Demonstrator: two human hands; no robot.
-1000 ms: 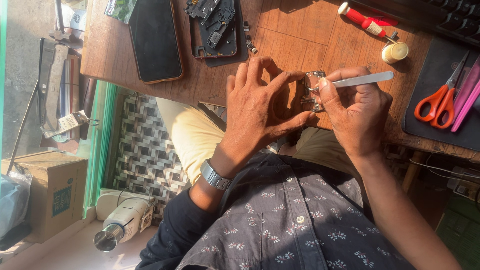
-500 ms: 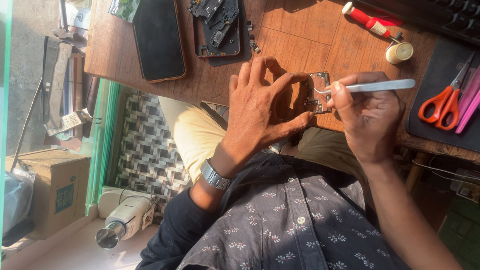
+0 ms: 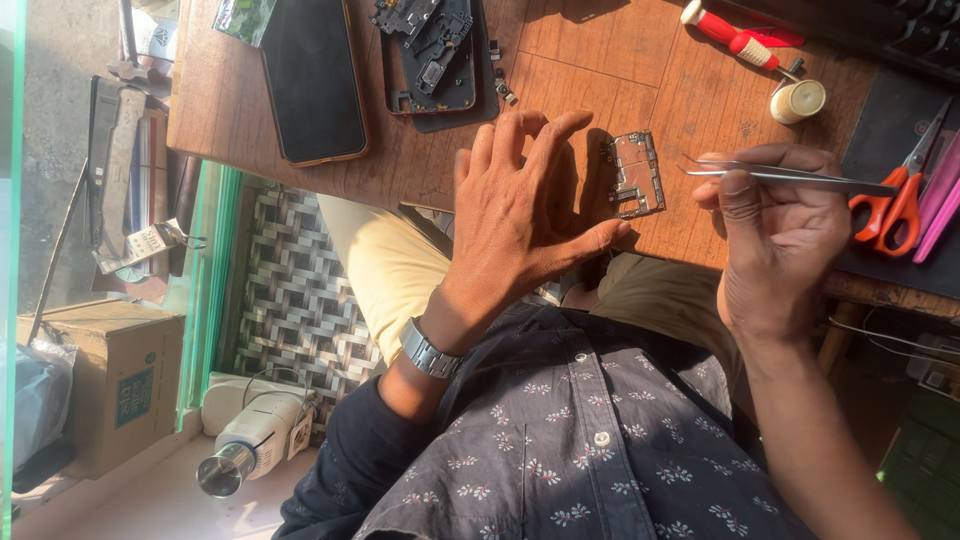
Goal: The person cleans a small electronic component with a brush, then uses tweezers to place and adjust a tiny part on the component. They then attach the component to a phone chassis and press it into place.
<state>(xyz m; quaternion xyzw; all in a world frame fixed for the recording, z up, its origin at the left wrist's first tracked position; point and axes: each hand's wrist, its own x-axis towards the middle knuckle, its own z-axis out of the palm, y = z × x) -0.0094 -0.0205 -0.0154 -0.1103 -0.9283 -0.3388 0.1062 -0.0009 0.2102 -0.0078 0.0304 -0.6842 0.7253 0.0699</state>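
A small phone circuit board [image 3: 636,174] lies on the wooden table [image 3: 600,60]. My left hand [image 3: 522,215] rests flat beside it, fingers spread, thumb tip just below the board; it holds nothing. My right hand [image 3: 780,235] grips metal tweezers [image 3: 790,176], whose tips point left and hover just right of the board, apart from it. A wristwatch [image 3: 430,350] is on my left wrist.
A black phone [image 3: 312,75] and an opened phone frame with loose parts [image 3: 432,55] lie at the table's far side. A red screwdriver [image 3: 735,38], a small round jar [image 3: 798,100] and orange scissors [image 3: 895,195] sit at right. A cardboard box [image 3: 110,390] and a heat gun [image 3: 250,440] are on the floor.
My right hand has pulled the tweezers to the right, off the board. My left hand has slid left and uncovered the board.
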